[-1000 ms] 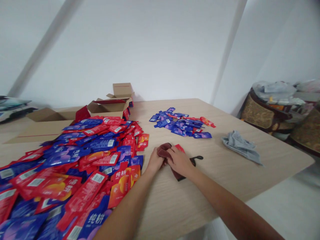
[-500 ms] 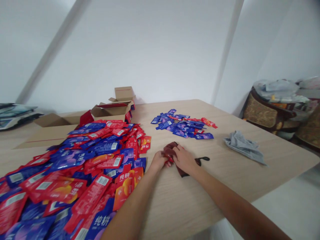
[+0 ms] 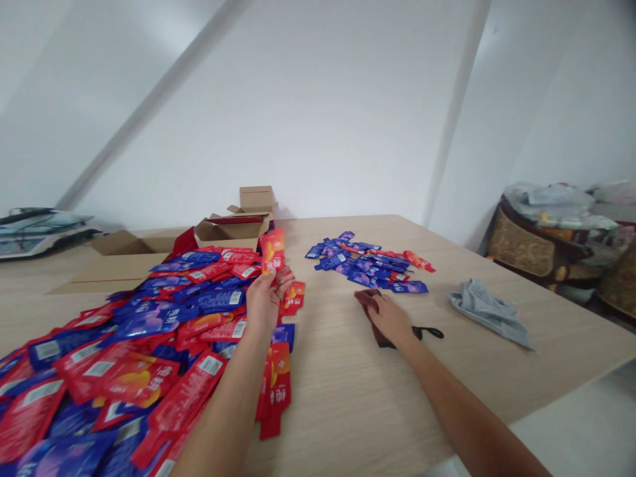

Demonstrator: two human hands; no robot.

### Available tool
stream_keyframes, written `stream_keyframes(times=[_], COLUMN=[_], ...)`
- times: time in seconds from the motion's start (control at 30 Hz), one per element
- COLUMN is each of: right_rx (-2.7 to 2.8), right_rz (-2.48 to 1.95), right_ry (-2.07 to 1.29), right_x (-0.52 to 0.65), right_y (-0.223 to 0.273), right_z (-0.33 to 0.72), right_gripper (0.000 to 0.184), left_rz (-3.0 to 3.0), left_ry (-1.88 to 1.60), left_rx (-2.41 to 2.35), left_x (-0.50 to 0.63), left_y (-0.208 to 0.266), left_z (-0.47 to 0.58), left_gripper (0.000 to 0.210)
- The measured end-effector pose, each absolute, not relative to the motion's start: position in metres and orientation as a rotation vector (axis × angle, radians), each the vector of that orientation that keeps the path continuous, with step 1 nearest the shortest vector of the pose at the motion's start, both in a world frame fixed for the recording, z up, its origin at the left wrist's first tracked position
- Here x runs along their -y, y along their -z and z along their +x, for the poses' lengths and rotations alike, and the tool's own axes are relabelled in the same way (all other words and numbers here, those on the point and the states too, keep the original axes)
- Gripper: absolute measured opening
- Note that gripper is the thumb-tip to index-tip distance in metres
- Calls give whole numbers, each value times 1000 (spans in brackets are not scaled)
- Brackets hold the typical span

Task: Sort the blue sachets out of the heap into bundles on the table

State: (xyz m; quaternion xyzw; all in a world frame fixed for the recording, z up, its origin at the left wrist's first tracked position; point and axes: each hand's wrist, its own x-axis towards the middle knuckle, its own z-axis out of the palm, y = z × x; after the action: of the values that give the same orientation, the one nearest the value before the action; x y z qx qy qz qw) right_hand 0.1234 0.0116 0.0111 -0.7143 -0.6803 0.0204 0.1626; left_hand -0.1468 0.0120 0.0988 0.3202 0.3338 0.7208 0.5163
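Observation:
Between the fingers of my left hand [image 3: 265, 297] a red spouted pouch [image 3: 273, 249] with orange fruit printing stands upright. That hand is above the right edge of a big pile of red and blue pouches [image 3: 144, 318]. To the right, my right hand [image 3: 392, 318] has its fingers closed on a dark brown cloth bag [image 3: 368, 306] lying on the table. A black cord loop [image 3: 431, 331] sticks out from under the wrist. Part of the bag is hidden beneath the hand.
Opened cardboard boxes [image 3: 119, 270] stand behind the big pile. A smaller group of mostly blue pouches [image 3: 365, 264] lies farther back. A grey cloth [image 3: 489, 311] rests at the right of the table [image 3: 338, 411]. Beyond it is a patterned chair [image 3: 519, 248] loaded with plastic bags.
My left hand has moved from the brown cloth bag up and left to the big pile, and now holds up a red pouch. My right hand stays on the bag.

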Motion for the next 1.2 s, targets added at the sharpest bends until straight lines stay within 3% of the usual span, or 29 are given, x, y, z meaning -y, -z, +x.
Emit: stream_keyframes(times=[0.37,0.67,0.93,1.2], right_rx=[1812,1597,1655,1762], right_rz=[-2024,-2076,-2050,-1839], right_ry=[-81,-2,-32,-52], right_x=[-19,-35,-36,-10], right_y=[-12,-11,-7,-19], right_z=[130,145,144,129], right_gripper=[34,35,34,33], left_rz=[873,1074,1272,1414], left_ry=[-1166,-968,-735,-667], left_rx=[-1270,-1479,-1520,-1416], left_x=[-107,-176,-151,-80], left_y=[-24,-17,-10,-8], left_z=[-41,24,43,-29], left_gripper=[9,16,25,28])
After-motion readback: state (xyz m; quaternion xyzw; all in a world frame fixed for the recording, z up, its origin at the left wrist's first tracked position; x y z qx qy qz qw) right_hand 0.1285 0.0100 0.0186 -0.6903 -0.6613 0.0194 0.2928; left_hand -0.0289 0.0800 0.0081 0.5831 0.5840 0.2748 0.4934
